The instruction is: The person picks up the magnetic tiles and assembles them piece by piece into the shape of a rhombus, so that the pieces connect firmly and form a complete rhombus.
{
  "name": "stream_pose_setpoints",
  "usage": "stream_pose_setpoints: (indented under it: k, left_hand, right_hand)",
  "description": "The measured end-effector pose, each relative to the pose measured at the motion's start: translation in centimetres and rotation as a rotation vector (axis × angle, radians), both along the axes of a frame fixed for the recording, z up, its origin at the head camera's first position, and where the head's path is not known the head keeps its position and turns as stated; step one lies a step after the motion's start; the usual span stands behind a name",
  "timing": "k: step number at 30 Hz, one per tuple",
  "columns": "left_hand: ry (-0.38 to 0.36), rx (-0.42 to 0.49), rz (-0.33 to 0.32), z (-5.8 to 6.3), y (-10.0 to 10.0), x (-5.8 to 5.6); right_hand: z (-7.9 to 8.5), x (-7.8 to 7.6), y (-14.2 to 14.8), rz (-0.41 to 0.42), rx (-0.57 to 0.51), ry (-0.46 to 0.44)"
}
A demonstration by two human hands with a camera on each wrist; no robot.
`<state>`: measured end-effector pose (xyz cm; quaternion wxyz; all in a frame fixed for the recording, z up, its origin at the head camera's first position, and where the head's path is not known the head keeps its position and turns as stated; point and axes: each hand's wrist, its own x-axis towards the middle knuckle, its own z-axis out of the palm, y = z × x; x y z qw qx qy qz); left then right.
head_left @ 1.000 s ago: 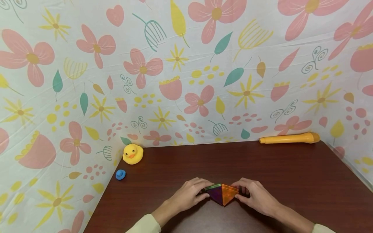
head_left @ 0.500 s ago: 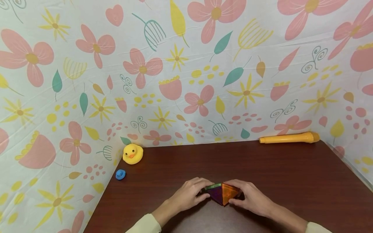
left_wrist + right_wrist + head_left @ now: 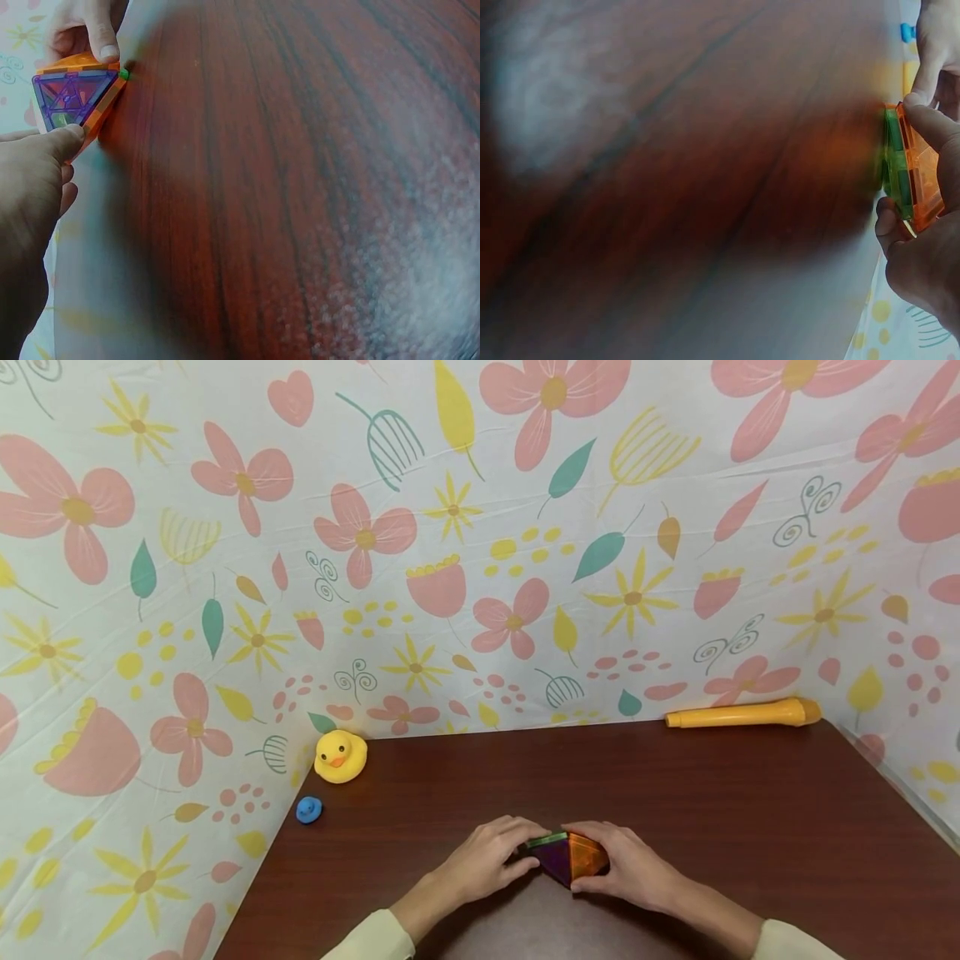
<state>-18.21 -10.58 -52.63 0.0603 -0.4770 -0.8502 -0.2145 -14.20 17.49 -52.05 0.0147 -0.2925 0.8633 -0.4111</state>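
Note:
Several see-through magnetic tiles stand joined as a small faceted shape on the table. In the head view a purple triangle tile (image 3: pixel 552 860) faces front left, an orange triangle tile (image 3: pixel 587 857) front right, and a green edge (image 3: pixel 547 839) shows on top. My left hand (image 3: pixel 487 862) holds the left side between thumb and fingers; in the left wrist view its thumb lies on the purple tile (image 3: pixel 67 101). My right hand (image 3: pixel 637 870) grips the orange side, fingers behind and thumb in front. The right wrist view shows a green tile (image 3: pixel 896 161) beside an orange tile (image 3: pixel 924 180).
A yellow rubber duck (image 3: pixel 341 757) and a small blue duck (image 3: pixel 309 810) sit at the table's left edge. A yellow toy microphone (image 3: pixel 742 713) lies along the back right, against the flowered cloth (image 3: pixel 450 635). The brown table (image 3: pixel 465 777) carries everything.
My right hand has slid left over the orange tile, from its outer corner to nearer the middle of the shape. My left hand and the shape have barely moved.

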Motion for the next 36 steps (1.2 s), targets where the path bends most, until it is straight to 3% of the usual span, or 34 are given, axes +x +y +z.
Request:
stream_pose_setpoints:
  k: [36]
  left_hand:
    - [-0.023,-0.013,0.011,-0.01,-0.2,0.14]
  right_hand:
    - [0.08,-0.29,-0.73,0.002,0.086,0.034]
